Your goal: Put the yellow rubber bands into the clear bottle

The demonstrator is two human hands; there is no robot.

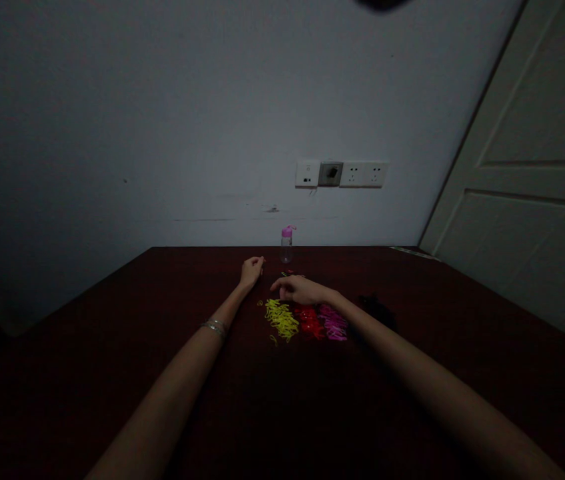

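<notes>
Just below the middle of the frame, yellow bands, red bands and purple bands lie side by side, seemingly sorted by colour. The right hand arches above them, fingers loosely bent; the left hand curls nearby. I can't tell whether either pinches anything.
</notes>
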